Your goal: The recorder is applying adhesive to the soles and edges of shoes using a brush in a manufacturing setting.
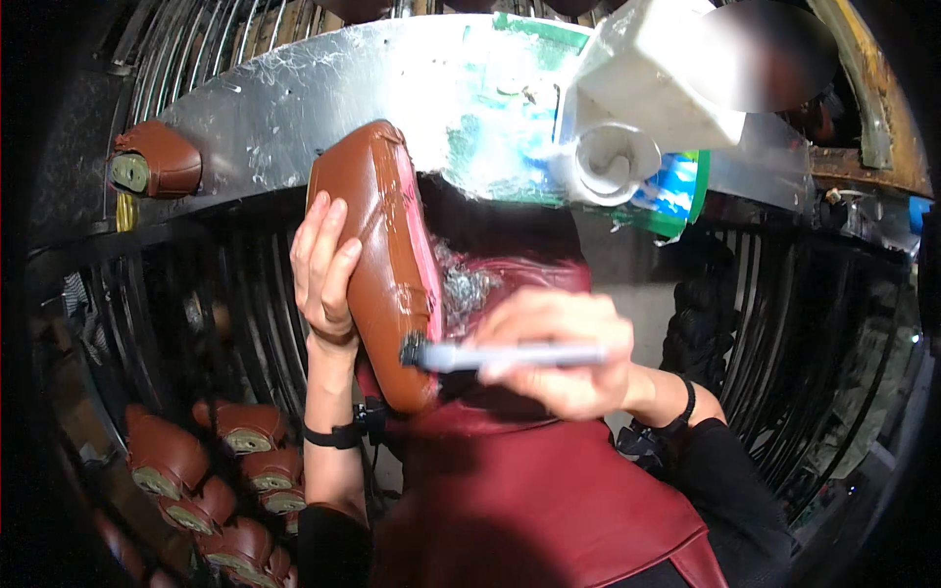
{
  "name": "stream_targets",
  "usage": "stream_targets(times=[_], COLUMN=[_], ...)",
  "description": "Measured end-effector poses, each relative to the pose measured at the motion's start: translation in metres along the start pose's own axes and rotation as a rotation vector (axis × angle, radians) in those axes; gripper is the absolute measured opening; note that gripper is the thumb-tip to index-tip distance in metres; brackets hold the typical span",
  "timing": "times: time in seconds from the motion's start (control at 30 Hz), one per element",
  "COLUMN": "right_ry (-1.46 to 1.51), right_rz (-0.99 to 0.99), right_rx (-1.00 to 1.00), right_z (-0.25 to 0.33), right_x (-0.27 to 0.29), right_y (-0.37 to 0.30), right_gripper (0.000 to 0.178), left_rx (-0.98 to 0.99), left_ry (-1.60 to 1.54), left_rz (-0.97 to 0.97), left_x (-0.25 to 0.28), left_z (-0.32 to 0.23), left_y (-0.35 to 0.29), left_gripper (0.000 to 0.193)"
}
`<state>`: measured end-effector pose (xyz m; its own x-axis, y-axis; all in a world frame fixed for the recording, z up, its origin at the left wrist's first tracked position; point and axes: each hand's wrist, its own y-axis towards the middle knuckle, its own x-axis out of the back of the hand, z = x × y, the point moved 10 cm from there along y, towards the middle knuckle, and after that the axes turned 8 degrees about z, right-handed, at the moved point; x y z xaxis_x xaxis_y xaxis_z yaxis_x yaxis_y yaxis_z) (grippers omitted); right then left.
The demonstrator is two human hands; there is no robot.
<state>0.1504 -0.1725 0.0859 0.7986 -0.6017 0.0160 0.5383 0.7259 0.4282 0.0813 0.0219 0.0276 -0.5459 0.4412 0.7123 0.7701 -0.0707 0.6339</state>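
A brown leather shoe upper [377, 235], stretched over a form, lies tilted above my lap with a pink strip along its right edge. My left hand [325, 265] is wrapped round its left side, fingers on the leather. In my right hand [564, 348] is a brush [461, 357] with a pale handle, held level; the hand is slightly blurred. Its dark bristles touch the lower right edge of the upper, where the leather looks wet and glossy. Below, a dark red apron [549, 490] covers my lap, smeared with grey, dried-looking residue.
A white cup [616, 162] stands at the bench's near edge beside a white container [652, 78]. The metal bench [284, 108] is streaked with residue. Another brown upper [157, 162] sits at its left end. Several more uppers [250, 480] hang at lower left, near dark rack bars [774, 323].
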Motion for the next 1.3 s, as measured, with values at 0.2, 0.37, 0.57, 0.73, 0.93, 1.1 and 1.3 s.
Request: stream_targets(times=[0.2, 0.37, 0.57, 0.73, 0.93, 1.1, 1.3], right_ry=[0.062, 0.422, 0.144, -0.014, -0.123, -0.230, -0.326], right_rz=[0.116, -0.393, -0.029, 0.132, 0.142, 0.121, -0.243], right_rx=[-0.100, -0.557, -0.160, -0.092, 0.089, 0.277, -0.120], right_z=[0.033, -0.033, 0.023, 0.056, 0.076, 0.056, -0.026], right_x=[-0.006, 0.032, 0.018, 0.017, 0.035, 0.057, 0.101], right_y=[-0.009, -0.002, 0.016, 0.042, 0.079, 0.105, 0.034], right_gripper=[0.026, 0.009, 0.008, 0.022, 0.023, 0.034, 0.019], left_rx=[-0.005, 0.012, 0.093, 0.177, 0.401, 0.509, 0.801], left_ry=[0.012, 0.029, 0.031, 0.016, -0.118, -0.411, -1.106], left_rz=[-0.012, 0.018, 0.060, 0.081, 0.242, 0.287, 0.007], left_x=[0.000, 0.002, 0.003, 0.015, 0.016, 0.016, -0.012], left_z=[-0.006, -0.017, -0.011, -0.004, 0.024, 0.058, 0.115], left_y=[0.004, 0.016, 0.032, 0.057, 0.091, 0.111, 0.074], left_gripper=[0.034, 0.042, 0.053, 0.054, 0.068, 0.086, 0.067])
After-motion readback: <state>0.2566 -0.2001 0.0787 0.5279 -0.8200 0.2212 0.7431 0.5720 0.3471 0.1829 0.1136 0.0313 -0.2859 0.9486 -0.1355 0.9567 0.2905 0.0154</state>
